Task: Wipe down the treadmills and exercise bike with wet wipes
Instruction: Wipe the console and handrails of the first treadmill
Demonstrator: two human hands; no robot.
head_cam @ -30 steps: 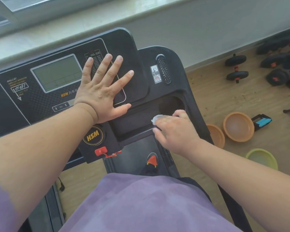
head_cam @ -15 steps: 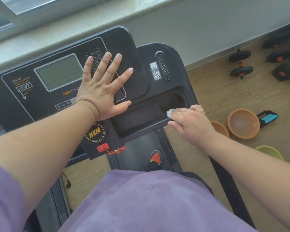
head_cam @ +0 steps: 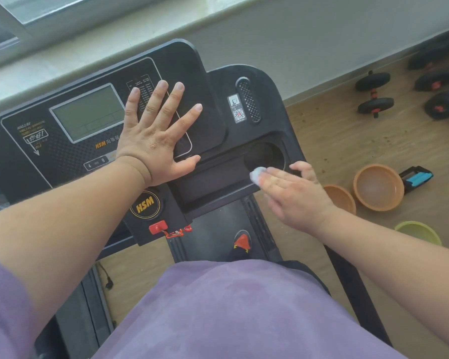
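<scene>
The black treadmill console fills the middle of the view, with a grey display and a round cup holder on its right side. My left hand lies flat on the panel beside the display, fingers spread. My right hand is slightly blurred at the near rim of the cup holder. Its straight fingers press a small balled white wet wipe onto the console, and the thumb sticks out to the right. Most of the wipe is hidden under the fingertips.
A red safety key clips below the HSM badge. On the wooden floor to the right lie two orange bowls, a green bowl, a blue-and-black item and several dumbbells. A window sill runs behind the console.
My right hand slid the wipe right along the tray's front edge, then up to the cup holder rim, and its fingers straightened. My left hand stayed flat on the panel.
</scene>
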